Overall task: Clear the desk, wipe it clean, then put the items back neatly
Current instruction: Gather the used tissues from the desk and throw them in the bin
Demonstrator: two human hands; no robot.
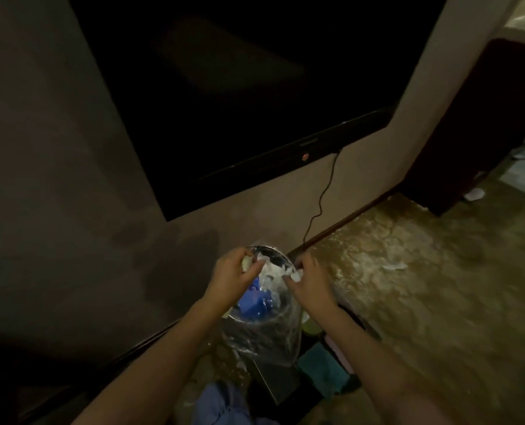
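Both hands meet over a bin (262, 329) lined with a clear bag (273, 342), which stands on the floor (424, 286) against the wall (55, 179), below a dark TV (239, 87). The left hand (233, 277) has its fingers (255, 266) curled round a pale crumpled scrap (31, 263) at the bin's left rim (what the scrap is, the blur hides). The right hand (308, 282) pinches a small white wad (296, 276) between curled fingers at the right rim, with more white paper (273, 271) lying just inside the bag's mouth. Lower in the bag sits something blue (255, 302). A black cable (322, 191) hangs from the TV down to the skirting. On the floor, a white scrap (394, 266) lies well to the right of the bin, and a teal cloth (322, 371) lies near its base. No counter is in view.
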